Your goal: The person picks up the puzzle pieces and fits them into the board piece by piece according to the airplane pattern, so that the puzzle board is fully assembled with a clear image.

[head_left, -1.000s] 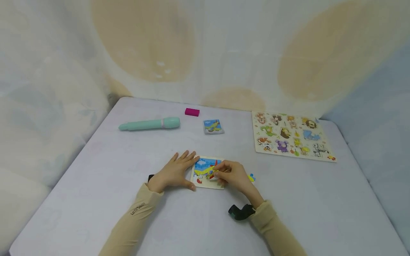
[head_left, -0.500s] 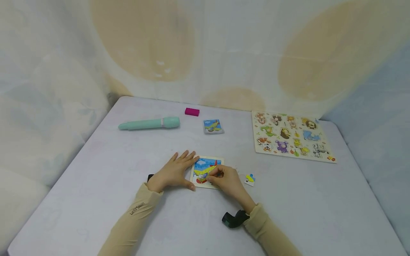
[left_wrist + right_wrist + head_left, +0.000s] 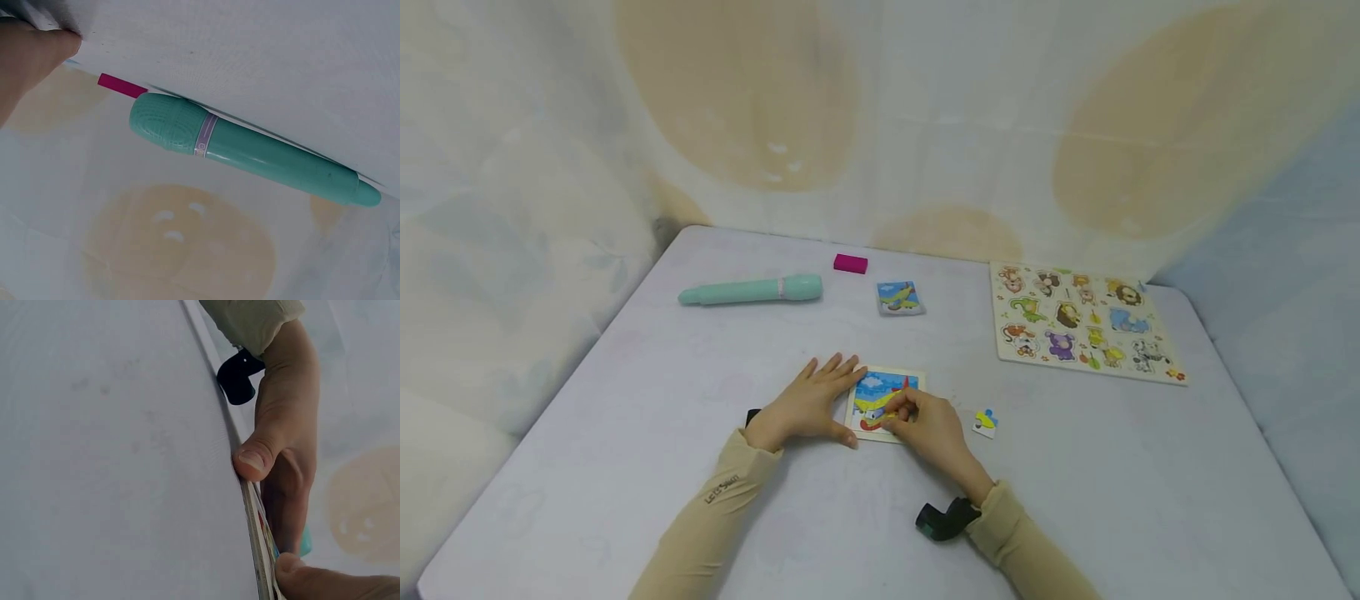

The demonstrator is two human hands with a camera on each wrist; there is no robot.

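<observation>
A small wooden airplane jigsaw puzzle in a pale frame lies on the table. My left hand has its fingers spread; the index finger and thumb touch the puzzle's left edge. In the right wrist view this left hand stands beside the thin puzzle edge, and a right-hand fingertip meets the puzzle. My right hand covers the puzzle's lower right, thumb and index finger pinching a puzzle piece there, mostly hidden. One loose jigsaw piece lies right of that hand. The left wrist view shows part of my left hand.
Behind the puzzle are a mint-green toy microphone, a magenta block and a small packet with an airplane picture. A wooden animal puzzle board lies at the back right. Pale cloth stands around the table's back and sides.
My right hand has moved left and slightly down over the puzzle, bringing a piece into its lower part. The loose piece has come into full view. My left hand has stayed put.
</observation>
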